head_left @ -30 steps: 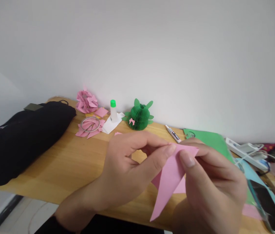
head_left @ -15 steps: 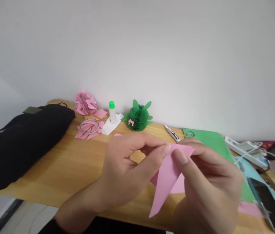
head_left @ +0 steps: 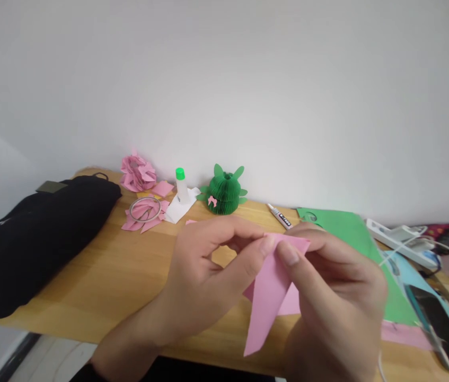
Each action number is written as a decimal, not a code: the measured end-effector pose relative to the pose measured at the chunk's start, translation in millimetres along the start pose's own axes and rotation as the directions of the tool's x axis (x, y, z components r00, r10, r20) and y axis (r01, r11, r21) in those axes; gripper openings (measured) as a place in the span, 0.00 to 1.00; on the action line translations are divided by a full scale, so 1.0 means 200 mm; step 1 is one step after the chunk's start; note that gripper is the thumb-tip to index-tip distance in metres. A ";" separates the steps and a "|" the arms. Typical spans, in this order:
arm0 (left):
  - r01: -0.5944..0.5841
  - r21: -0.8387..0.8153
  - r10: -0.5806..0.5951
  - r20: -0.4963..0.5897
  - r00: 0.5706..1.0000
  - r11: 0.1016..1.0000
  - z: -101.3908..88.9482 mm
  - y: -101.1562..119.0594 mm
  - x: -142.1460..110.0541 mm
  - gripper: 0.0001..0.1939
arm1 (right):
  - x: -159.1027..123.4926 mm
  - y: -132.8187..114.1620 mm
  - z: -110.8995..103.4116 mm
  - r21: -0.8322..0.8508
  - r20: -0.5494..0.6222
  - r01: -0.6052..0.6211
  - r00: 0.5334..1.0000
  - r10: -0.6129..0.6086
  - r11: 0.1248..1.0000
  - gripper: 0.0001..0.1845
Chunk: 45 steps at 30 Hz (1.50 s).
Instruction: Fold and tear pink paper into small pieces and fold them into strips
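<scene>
A folded piece of pink paper [head_left: 269,297] hangs between both hands above the front of the table, its long tip pointing down. My left hand [head_left: 212,276] pinches its top edge between thumb and forefinger. Close beside that, my right hand [head_left: 339,292] grips the top right corner, thumb in front and fingers behind. More pink paper shows behind the folded flap; whether it belongs to the same piece I cannot tell. The fingers behind the paper are partly hidden.
Along the wall stand a crumpled pink paper shape [head_left: 138,173], a glue stick [head_left: 182,185] and a green honeycomb paper ball [head_left: 226,193]. A glue tube [head_left: 279,216], green sheets [head_left: 343,233], a power strip [head_left: 401,245] and a phone [head_left: 442,323] lie to the right. A black bag [head_left: 45,239] covers the left.
Both hands keep their pinch on the pink paper. My right hand has shifted slightly left in the view, the paper's corner with it. The camera view has moved a little.
</scene>
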<state>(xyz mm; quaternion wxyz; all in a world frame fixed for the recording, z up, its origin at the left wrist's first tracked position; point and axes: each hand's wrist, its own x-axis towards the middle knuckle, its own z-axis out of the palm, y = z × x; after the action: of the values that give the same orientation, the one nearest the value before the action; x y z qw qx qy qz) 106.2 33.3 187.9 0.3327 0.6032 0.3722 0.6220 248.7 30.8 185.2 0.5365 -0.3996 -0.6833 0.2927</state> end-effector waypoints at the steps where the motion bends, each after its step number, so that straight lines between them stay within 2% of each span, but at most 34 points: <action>1: 0.002 0.001 -0.002 0.003 1.000 1.000 0.00 0.00 0.00 0.07 | 0.00 0.00 0.00 0.013 -0.019 -0.021 1.000 0.021 1.000 0.09; 4: -0.010 0.030 0.010 -0.001 1.000 0.999 0.00 0.00 0.00 0.06 | 0.01 -0.01 0.01 0.044 -0.034 -0.063 0.997 0.065 0.997 0.08; 9: -0.055 0.089 0.056 -0.010 0.998 0.995 0.00 -0.02 -0.01 0.08 | 0.02 -0.01 0.00 0.084 -0.019 -0.068 0.997 0.069 0.994 0.07; 18: -0.027 0.048 0.028 -0.038 0.999 0.999 -0.01 -0.03 0.00 0.06 | 0.02 0.01 0.02 0.206 -0.209 -0.050 0.973 0.094 0.977 0.07; 24: -0.019 0.013 0.020 -0.023 1.000 1.000 -0.01 -0.05 -0.01 0.06 | 0.03 0.01 -0.01 0.274 -0.115 -0.079 0.987 0.114 0.959 0.08; 31: 0.003 0.011 -0.003 -0.039 0.999 1.000 -0.01 -0.05 0.00 0.06 | 0.03 0.01 0.00 0.214 -0.151 -0.031 0.987 0.064 0.976 0.09; 36: -0.016 0.036 0.017 -0.010 1.000 0.999 0.00 -0.04 0.00 0.06 | 0.04 0.01 0.00 0.159 -0.116 -0.039 0.992 0.058 0.987 0.07; 40: -0.056 0.043 0.057 -0.008 0.998 0.997 0.01 -0.03 0.00 0.06 | 0.04 0.02 0.01 0.194 -0.139 -0.017 0.989 0.045 0.981 0.07; 45: -0.064 0.058 0.066 -0.024 0.998 0.996 0.00 -0.03 0.00 0.07 | 0.04 0.03 0.02 0.304 -0.156 -0.036 0.984 0.087 0.952 0.08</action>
<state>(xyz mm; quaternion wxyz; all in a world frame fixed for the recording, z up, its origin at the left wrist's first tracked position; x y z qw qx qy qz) 106.5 37.1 182.9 0.2901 0.6162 0.3741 0.6294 245.3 41.3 182.9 0.6369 -0.3577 -0.5708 0.3750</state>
